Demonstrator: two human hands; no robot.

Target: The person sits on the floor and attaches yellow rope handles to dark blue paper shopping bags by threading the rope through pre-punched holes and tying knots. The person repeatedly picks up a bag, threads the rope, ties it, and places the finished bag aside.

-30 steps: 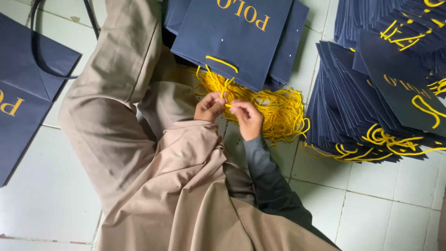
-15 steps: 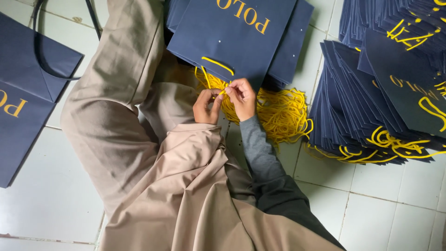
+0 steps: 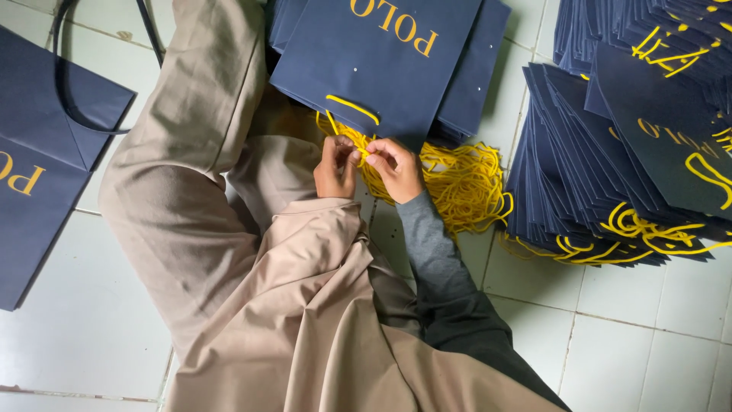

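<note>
Cord: while both hands meet over it, a yellow cord (image 3: pixel 364 152) is pinched at the lower edge of the top navy paper bag (image 3: pixel 381 61), probably so its end can be worked at the bag's edge.
Left hand: the left hand (image 3: pixel 335 168) is curled shut, fingertips pressed on the cord from the left, seemingly steadying it.
Right hand: the right hand (image 3: pixel 396 169) is closed on the same cord with thumb and forefinger, touching the left hand's fingers.
Top bag: lies flat on a small pile of like bags, mouth edge turned toward the person, one yellow handle loop (image 3: pixel 352 108) already showing on its face.
Loose cords: a heap of yellow cords (image 3: pixel 457 183) sits just beside the right hand, within easy reach.
Finished-looking stack: a fanned stack of navy bags with yellow handles (image 3: pixel 610 175) lies further right, well apart.
Other bag: a navy bag with dark cord handle (image 3: pixel 46 152) lies at far left on the tiled floor (image 3: pixel 76 336).
</note>
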